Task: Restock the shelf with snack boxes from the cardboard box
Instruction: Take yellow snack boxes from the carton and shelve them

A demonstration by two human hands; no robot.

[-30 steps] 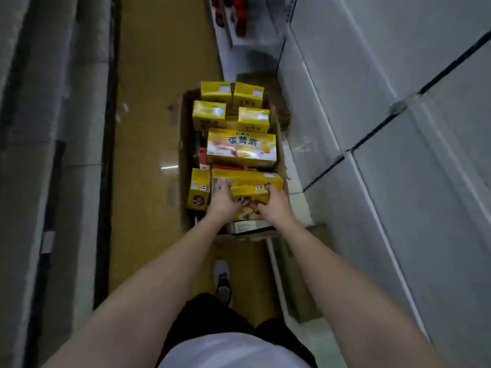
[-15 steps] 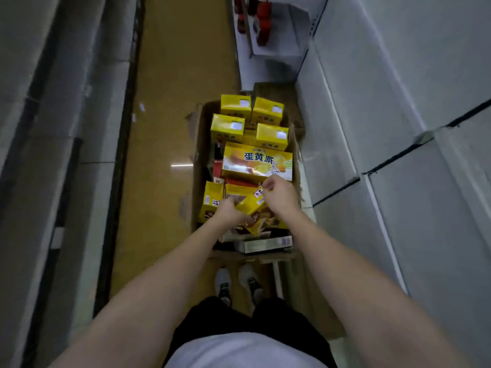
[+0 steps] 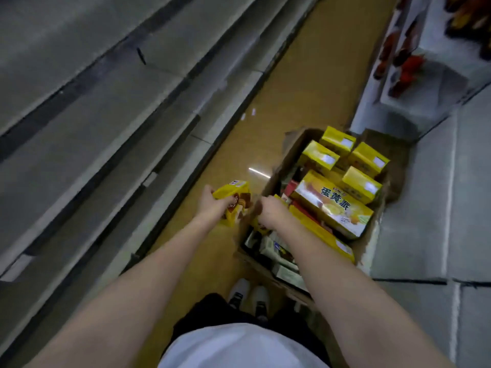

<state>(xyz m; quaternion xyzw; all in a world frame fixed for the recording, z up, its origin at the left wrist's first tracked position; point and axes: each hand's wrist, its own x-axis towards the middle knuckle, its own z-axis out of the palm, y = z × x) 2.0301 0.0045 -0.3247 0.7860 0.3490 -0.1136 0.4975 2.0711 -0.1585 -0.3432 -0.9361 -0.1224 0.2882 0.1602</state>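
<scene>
While the left hand (image 3: 210, 201) grips a yellow snack box (image 3: 235, 201) out over the floor (image 3: 305, 83), just left of the carton (image 3: 288, 158), the right hand (image 3: 268, 212) curls around another box (image 3: 261, 226) at the carton's near-left edge. More yellow boxes (image 3: 342, 158) fill the far end.

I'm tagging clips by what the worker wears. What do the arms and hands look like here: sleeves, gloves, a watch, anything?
Both forearms are bare up to the frame edge, with no sleeves in view. The left hand and right hand wear no gloves, and no watch or wristband shows. The picture is too blurred to tell about rings.
</scene>
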